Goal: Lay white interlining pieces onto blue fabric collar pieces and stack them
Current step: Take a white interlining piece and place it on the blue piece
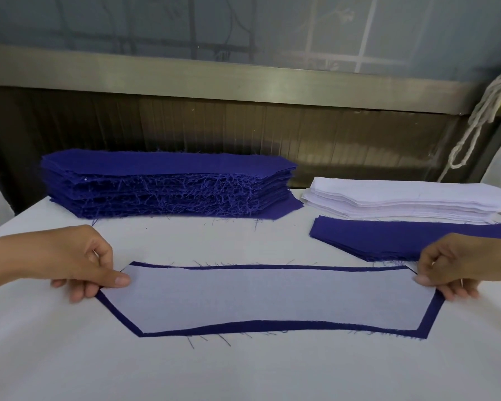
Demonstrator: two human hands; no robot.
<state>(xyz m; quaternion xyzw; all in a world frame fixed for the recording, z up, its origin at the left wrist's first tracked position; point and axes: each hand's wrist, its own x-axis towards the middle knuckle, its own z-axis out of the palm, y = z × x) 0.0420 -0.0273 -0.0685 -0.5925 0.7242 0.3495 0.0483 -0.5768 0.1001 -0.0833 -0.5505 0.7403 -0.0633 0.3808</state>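
I count two hands, a left hand and a right hand; one white piece; one blue piece; two blue stacks, tall and low; one white stack.

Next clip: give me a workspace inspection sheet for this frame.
Surface: table with a white cover, flat.
Job's things: interlining lies on a blue collar piece, with a blue border showing. A tall blue stack sits back left and a white stack back right, with a low blue stack in front of it.
Clutter: loose blue threads around the pieces.
Grippers: left hand pinches the layered pair's left end; right hand pinches its right end.
Cables: nothing seen.
Surroundings: metal ledge behind, with a frosted pane above; a white rope hangs at right.
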